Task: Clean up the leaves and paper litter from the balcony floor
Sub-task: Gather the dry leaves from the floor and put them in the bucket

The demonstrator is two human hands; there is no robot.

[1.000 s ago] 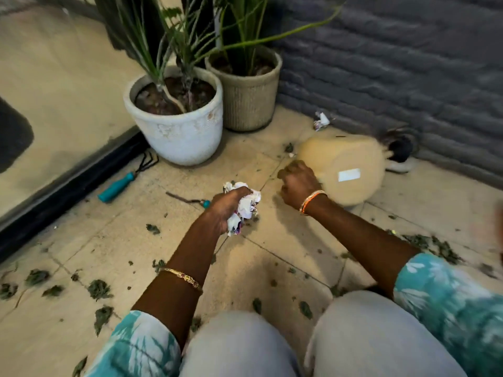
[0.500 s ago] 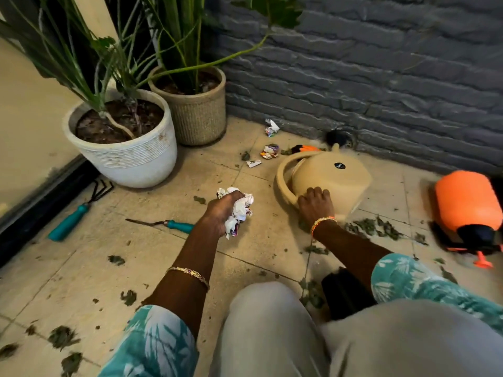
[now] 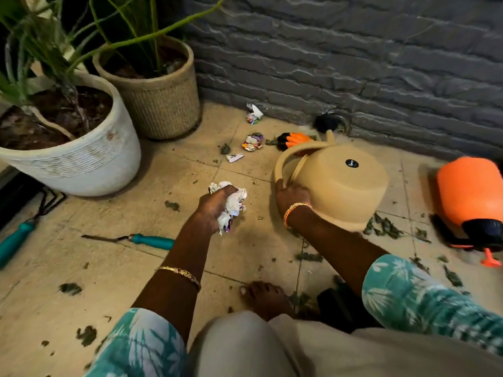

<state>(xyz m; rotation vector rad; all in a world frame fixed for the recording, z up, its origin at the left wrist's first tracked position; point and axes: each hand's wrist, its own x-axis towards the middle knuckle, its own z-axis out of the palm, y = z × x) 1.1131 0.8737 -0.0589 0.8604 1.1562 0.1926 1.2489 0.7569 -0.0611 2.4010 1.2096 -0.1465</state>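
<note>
- Near the floor's (image 3: 152,268) middle, a wad of crumpled paper (image 3: 231,205) is clenched in the left hand (image 3: 215,205).
- A beige watering can (image 3: 334,183), tipped on its side, is gripped by the right hand (image 3: 292,194).
- Paper scraps (image 3: 253,141) remain by the wall edge; leaves (image 3: 381,227) are strewn about.
- Risk: the overfull wad could be dropped, or leaves scattered when the can is shifted.

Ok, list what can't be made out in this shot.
- Head view: floor under the tan watering can, hidden by it; right hand grips its handle.
- How many scraps the crumpled paper holds: left hand covers it.
- Orange sprayer: blurred, cut off by the right edge.
</note>
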